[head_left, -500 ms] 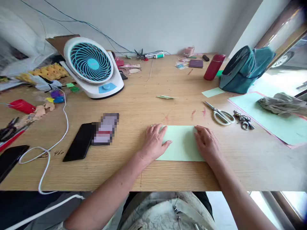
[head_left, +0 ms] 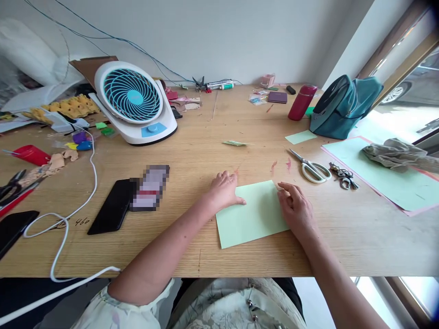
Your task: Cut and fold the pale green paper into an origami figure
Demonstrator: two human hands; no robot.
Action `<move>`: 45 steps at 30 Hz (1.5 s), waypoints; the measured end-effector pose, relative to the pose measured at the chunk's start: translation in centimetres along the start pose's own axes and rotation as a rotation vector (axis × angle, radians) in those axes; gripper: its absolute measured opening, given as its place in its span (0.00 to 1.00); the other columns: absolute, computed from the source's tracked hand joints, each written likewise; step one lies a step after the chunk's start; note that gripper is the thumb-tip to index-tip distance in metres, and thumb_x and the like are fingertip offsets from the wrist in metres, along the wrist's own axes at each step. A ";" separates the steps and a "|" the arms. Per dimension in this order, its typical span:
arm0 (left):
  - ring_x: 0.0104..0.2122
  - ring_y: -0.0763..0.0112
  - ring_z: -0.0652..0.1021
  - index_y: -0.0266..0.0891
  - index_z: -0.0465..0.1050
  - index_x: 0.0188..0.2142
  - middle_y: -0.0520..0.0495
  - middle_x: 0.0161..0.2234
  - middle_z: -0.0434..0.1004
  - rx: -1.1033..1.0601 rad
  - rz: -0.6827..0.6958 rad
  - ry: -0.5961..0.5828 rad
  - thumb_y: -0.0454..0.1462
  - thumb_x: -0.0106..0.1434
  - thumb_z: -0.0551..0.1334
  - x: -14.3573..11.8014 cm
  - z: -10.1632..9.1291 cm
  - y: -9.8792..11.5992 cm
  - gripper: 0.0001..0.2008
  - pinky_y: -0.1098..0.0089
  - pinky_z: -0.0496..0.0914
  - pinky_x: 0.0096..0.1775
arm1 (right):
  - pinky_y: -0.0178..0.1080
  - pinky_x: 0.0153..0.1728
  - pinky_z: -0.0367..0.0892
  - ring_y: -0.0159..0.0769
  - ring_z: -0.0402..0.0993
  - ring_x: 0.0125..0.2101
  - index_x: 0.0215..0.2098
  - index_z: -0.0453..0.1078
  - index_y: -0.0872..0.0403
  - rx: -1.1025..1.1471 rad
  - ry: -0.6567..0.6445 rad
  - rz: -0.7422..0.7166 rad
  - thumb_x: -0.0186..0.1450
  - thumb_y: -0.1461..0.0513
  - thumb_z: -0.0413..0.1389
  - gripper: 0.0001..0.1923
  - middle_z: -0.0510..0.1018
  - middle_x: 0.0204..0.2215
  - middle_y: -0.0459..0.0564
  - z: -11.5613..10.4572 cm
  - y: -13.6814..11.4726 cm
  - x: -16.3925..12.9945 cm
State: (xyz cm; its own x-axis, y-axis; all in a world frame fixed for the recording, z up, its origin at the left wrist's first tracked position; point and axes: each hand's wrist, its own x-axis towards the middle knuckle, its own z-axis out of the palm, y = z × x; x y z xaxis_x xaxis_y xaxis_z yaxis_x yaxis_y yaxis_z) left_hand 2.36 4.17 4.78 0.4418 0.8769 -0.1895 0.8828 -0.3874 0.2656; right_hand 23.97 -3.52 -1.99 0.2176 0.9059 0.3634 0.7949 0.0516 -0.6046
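Note:
A light green sheet of paper (head_left: pixel 252 214) lies flat on the table in front of me, turned slightly at an angle. My left hand (head_left: pixel 224 188) rests over its upper left corner, fingers bent outward and thumb stretched across the sheet. At the right edge of the paper is my right hand (head_left: pixel 297 208), its fingers curled together against that edge; the fingertips are partly hidden. White-handled scissors (head_left: pixel 313 170) lie beyond my right hand, with a bunch of keys (head_left: pixel 345 176) beside them.
A white fan (head_left: pixel 137 103) stands at the back left. Two phones (head_left: pixel 113 208) and a white cable (head_left: pixel 94 183) lie left. A red bottle (head_left: pixel 302 103), teal bag (head_left: pixel 345 107) and large green sheets (head_left: pixel 387 178) with a grey cloth (head_left: pixel 399 154) are at right. A small folded paper (head_left: pixel 236 143) lies ahead.
The green sheet has rotated counterclockwise, its lower left corner swinging nearer to me. My left hand has shifted slightly up, and its fingers have bunched; my right hand stays at the right edge.

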 end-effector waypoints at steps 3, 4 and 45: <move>0.48 0.55 0.72 0.37 0.67 0.43 0.39 0.47 0.71 -0.100 -0.005 0.000 0.46 0.50 0.72 -0.3 0.3 -0.6 0.26 0.65 0.67 0.44 | 0.46 0.42 0.68 0.41 0.73 0.36 0.49 0.70 0.51 0.024 0.018 0.025 0.67 0.57 0.49 0.15 0.76 0.48 0.53 -0.1 -0.1 0.0; 0.46 0.56 0.74 0.37 0.67 0.43 0.40 0.45 0.73 -0.129 -0.017 0.005 0.45 0.50 0.72 -0.4 0.4 -0.8 0.26 0.66 0.67 0.42 | 0.46 0.42 0.68 0.40 0.73 0.35 0.49 0.70 0.50 0.031 0.022 0.034 0.67 0.57 0.49 0.15 0.76 0.48 0.53 -0.1 -0.2 0.0; 0.45 0.57 0.80 0.34 0.79 0.41 0.39 0.43 0.82 -1.599 0.046 -0.143 0.46 0.49 0.74 0.3 2.2 -2.7 0.23 0.59 0.70 0.51 | 0.47 0.42 0.74 0.47 0.79 0.39 0.38 0.79 0.52 0.871 -0.298 0.324 0.64 0.45 0.57 0.21 0.84 0.36 0.52 -1.3 -1.9 -0.1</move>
State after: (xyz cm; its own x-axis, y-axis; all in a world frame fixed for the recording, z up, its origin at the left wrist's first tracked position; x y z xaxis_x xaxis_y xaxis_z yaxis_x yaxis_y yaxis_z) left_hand 0.45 4.85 1.93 0.5535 0.8054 -0.2122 -0.1553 0.3501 0.9238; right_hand 23.14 -4.31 0.06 0.1042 0.9940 -0.0348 -0.0017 -0.0348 -0.9994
